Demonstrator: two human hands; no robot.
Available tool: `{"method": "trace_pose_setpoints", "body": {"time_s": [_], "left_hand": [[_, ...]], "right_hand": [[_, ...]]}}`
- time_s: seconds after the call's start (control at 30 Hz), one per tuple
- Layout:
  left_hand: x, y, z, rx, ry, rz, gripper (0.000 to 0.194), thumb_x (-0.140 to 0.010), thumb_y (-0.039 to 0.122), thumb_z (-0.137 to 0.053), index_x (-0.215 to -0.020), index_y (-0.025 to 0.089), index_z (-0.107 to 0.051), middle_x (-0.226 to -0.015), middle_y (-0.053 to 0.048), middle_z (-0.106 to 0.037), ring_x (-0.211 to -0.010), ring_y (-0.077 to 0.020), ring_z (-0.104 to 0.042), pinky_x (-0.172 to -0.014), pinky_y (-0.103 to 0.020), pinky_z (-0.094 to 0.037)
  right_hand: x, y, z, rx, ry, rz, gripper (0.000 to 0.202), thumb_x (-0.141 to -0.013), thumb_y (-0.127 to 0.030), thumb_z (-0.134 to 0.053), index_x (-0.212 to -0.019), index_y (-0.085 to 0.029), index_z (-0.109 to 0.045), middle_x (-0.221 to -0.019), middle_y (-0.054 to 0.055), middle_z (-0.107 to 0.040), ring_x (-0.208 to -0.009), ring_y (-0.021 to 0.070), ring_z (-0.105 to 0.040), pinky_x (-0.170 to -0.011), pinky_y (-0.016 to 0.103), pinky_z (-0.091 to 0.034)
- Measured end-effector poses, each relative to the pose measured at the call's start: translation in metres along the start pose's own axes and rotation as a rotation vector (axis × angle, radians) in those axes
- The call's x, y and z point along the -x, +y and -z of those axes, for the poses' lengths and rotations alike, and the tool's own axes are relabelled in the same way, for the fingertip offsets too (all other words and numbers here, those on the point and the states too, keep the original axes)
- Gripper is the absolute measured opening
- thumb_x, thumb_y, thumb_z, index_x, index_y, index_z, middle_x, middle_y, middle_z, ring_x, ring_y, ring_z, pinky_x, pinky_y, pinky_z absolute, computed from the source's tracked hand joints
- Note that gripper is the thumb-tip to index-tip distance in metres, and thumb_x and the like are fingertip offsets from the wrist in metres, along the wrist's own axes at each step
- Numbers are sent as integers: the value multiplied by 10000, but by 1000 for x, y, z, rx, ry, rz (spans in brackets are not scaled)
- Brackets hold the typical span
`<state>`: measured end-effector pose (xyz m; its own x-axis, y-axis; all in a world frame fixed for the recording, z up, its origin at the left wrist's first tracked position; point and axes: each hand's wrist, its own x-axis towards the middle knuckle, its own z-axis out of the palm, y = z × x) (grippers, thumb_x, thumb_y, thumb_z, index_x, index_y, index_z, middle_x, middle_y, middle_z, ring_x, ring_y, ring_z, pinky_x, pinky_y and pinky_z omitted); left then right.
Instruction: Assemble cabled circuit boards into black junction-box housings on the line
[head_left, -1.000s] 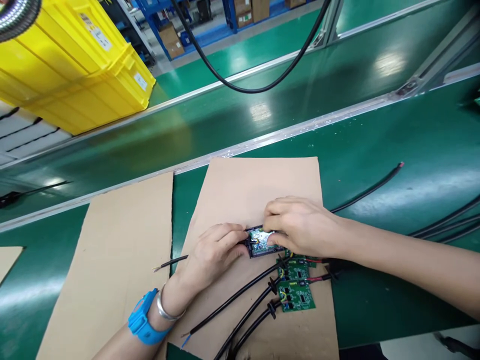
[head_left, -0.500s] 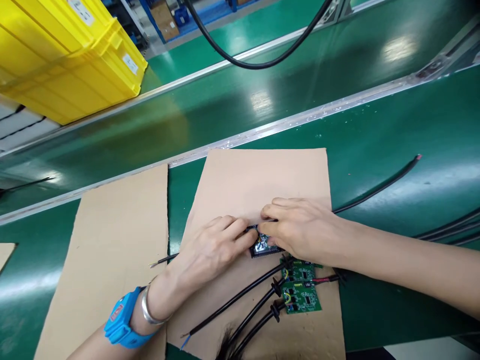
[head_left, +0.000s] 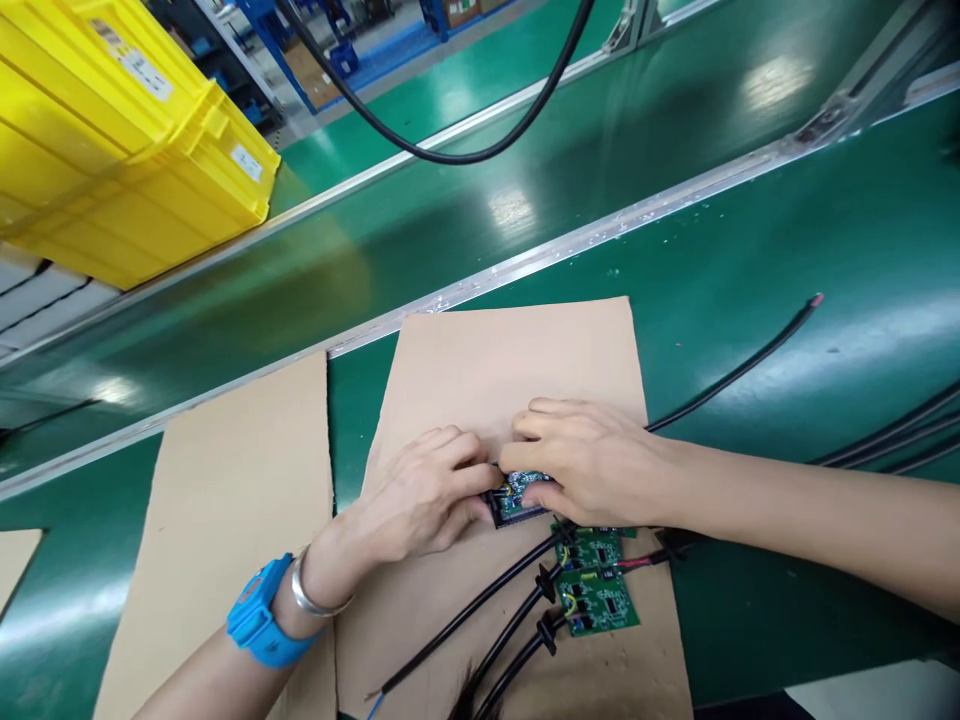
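Observation:
A circuit board in a black housing (head_left: 517,507) lies on the cardboard sheet, partly covered by my fingers. My left hand (head_left: 427,492) grips its left end between thumb and fingers. My right hand (head_left: 585,455) is bent over its right part, with the thumb on the board's face and the fingers along the far side. Just below lie green circuit boards (head_left: 600,600) with black cables (head_left: 469,607) running off to the lower left. A red and black lead leaves their right side. On my left wrist are a blue band and a silver bangle.
Two cardboard sheets (head_left: 240,500) lie on the green table (head_left: 750,250). Black cables (head_left: 892,435) stretch out at the right. Beyond a metal rail (head_left: 480,285) stand stacked yellow bins (head_left: 142,200) at the upper left. A thick black cable (head_left: 450,157) hangs in a loop overhead.
My left thumb has come down to the housing's near left edge, and my right thumb now rests on the board's face. The view has shifted slightly.

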<state>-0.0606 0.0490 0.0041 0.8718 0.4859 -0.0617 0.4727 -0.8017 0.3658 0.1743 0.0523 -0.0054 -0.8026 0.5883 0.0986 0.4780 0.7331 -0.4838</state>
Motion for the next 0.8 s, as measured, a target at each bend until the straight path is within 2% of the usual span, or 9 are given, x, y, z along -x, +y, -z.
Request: {"method": "trace_pose_setpoints", "body": {"time_s": [0.07, 0.23, 0.37, 0.47, 0.6, 0.73, 0.8], "left_hand": [[0, 0, 0, 7, 17, 7, 248, -962, 342, -417, -990, 195, -615, -908, -70, -536, -784, -204, -481, -712, -347, -418], [-3, 5, 2, -64, -32, 9, 213, -913, 287, -436, -949, 182, -617, -898, -78, -565, -779, -218, -494, -723, -373, -433], [1, 7, -1, 20, 71, 52, 183, -919, 293, -472, -999, 177, -589, -959, -81, -599, -831, -214, -541, -755, -359, -457], [8, 7, -6, 49, 158, 100, 223, -924, 338, -533, -1065, 166, -546, -937, -71, -617, -828, -207, -559, -754, -355, -466], [16, 7, -12, 58, 192, 122, 254, -927, 383, -569, -1074, 179, -526, -986, -72, -636, -877, -205, -576, -779, -358, -478], [18, 6, -15, 61, 202, 115, 262, -926, 410, -578, -1062, 191, -528, -1034, -76, -647, -906, -202, -586, -806, -362, -488], [17, 7, -15, 49, 200, 112, 280, -911, 421, -601, -1062, 193, -541, -1028, -76, -653, -913, -208, -592, -811, -370, -491]], "right_hand": [[2, 1, 0, -10, -11, -21, 68, -843, -236, -658, -881, -192, -624, -884, 32, -595, -836, 194, -501, -736, 321, -392], [0, -2, 0, 26, -34, -31, 98, -898, -207, -595, -819, -190, -651, -907, 54, -604, -911, 212, -515, -745, 323, -409], [-1, -6, 2, 34, -47, -73, 44, -871, -207, -611, -862, -187, -649, -899, 62, -584, -902, 222, -520, -714, 327, -419], [0, -7, 4, 26, -25, -70, 116, -849, -241, -641, -953, -189, -636, -928, 65, -580, -900, 228, -528, -730, 340, -434], [-1, -5, 3, -17, -8, -42, 154, -847, -233, -632, -997, -200, -621, -972, 60, -601, -928, 229, -546, -811, 354, -440], [-11, -7, 2, -33, 32, -148, 170, -845, -173, -558, -1009, -161, -602, -930, 68, -645, -893, 230, -575, -807, 358, -443], [-18, -8, 1, -32, 9, -187, 132, -845, -172, -547, -959, -157, -612, -909, 73, -658, -883, 232, -587, -798, 355, -442]]}}
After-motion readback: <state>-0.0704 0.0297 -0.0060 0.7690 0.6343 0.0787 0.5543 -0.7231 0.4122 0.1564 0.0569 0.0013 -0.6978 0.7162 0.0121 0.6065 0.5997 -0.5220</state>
